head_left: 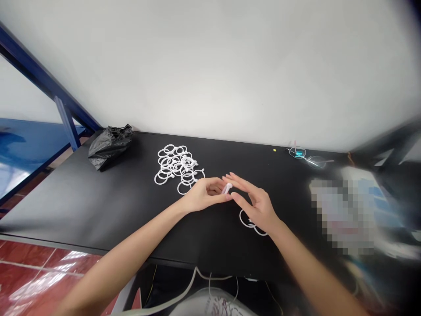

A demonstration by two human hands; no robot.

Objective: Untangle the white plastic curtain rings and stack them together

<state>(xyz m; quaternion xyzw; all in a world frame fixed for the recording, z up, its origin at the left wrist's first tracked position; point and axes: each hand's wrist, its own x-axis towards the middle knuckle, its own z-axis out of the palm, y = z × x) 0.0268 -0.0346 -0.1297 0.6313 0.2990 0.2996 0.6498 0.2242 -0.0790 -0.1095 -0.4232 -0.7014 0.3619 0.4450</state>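
Observation:
My left hand (204,195) and my right hand (254,201) meet over the middle of the black table (98,206). Between their fingertips is a small white plastic piece (226,188). The left hand's fingers curl around it in a pinch. The right hand touches it with thumb and forefinger while its other fingers stretch out. A pile of several white plastic rings (176,167) lies just beyond the left hand. Two more white rings (247,221) lie on the table under the right wrist.
A crumpled black plastic bag (110,145) sits at the table's back left. A pair of glasses (307,157) lies at the back right by the white wall. A blue metal frame (66,112) stands to the left. White cables (197,285) hang below the front edge.

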